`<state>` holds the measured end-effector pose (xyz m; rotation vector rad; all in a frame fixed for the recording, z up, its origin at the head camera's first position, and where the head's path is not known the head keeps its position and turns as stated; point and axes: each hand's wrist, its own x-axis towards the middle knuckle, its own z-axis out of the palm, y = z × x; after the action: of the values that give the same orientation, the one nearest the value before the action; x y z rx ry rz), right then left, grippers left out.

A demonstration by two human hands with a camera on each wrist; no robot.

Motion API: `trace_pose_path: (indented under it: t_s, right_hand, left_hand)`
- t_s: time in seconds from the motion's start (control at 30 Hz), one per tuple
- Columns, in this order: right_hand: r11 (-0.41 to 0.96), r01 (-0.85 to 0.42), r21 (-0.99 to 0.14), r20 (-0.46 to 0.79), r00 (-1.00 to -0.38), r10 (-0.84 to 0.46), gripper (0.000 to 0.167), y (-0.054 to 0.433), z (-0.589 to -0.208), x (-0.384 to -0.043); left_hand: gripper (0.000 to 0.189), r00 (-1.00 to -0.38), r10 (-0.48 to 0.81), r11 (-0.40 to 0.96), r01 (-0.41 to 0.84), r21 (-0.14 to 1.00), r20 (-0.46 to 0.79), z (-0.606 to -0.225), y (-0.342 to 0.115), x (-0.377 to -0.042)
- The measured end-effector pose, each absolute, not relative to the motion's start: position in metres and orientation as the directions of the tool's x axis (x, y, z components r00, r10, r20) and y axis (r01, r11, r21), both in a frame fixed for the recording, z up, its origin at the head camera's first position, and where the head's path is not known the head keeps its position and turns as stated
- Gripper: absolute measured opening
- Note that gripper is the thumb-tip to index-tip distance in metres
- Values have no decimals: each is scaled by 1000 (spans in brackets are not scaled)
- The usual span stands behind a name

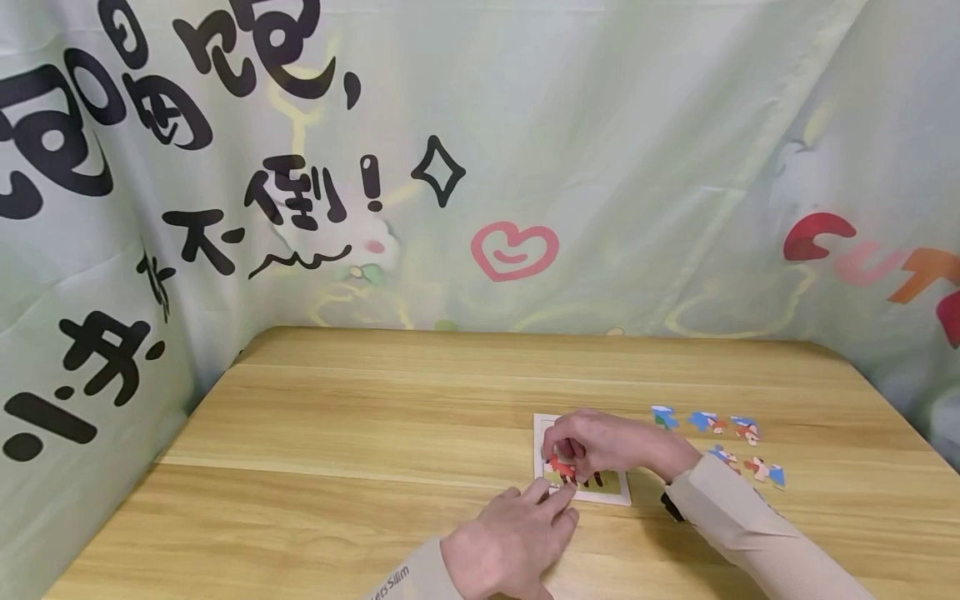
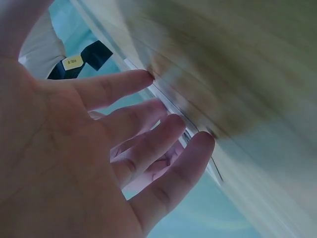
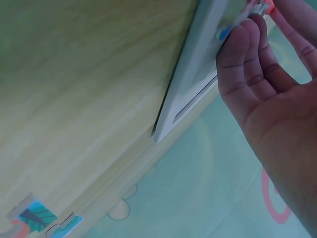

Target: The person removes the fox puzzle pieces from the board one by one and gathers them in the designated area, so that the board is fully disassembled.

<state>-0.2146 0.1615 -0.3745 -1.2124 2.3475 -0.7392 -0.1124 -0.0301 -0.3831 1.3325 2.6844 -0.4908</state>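
A white-bordered puzzle board (image 1: pixel 603 498) lies on the table, with red and dark-legged picture parts on an olive ground inside its frame. Above it, my right hand (image 1: pixel 600 442) bends its fingers down and pinches a small puzzle piece (image 3: pixel 256 9) with red and white on it. The fingers hide most of that piece and the board's upper half. My left hand (image 1: pixel 513 537) lies spread at the near side, its fingertips touching the board's lower edge. In the left wrist view, the left hand's palm and fingers (image 2: pixel 163 183) show extended, holding nothing.
To the right of the board lie several loose puzzle pieces (image 1: pixel 707 422) in blue, white and orange, some in a nearer group (image 1: pixel 767 472). The wooden table (image 1: pixel 337 417) reaches back to a printed curtain (image 1: pixel 637 167). A black device (image 1: pixel 672 507) sits under the right wrist.
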Motion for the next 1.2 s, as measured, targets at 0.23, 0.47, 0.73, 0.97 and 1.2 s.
trace_pose_path:
  t_s: [0.23,0.47,0.73,0.97,1.2]
  right_hand:
    - [447,-640,-624,-75,-521,-850,47,162,-374,-215]
    - [418,-679,-603,-29,-506,-862,40,165,-374,-215]
    - [389,-563,-729,-41,-532,-846,21,173,-374,-218]
    - [425,-589,-687,13,-595,-804,16,183,-370,-221]
    - [453,-631,-630,63,-623,-780,18,195,-361,-221]
  left_hand:
    - [91,-603,767,553,795,-249,-221,-383,-30,-113]
    - [95,-612,752,566,790,-235,-244,-381,-27,-115]
    - [93,-607,752,559,793,-242,-255,-380,-26,-114]
    - [91,-609,754,565,793,-230,-246,-382,-27,-113]
    - [91,-615,748,574,788,-222,-249,-383,-27,-114]
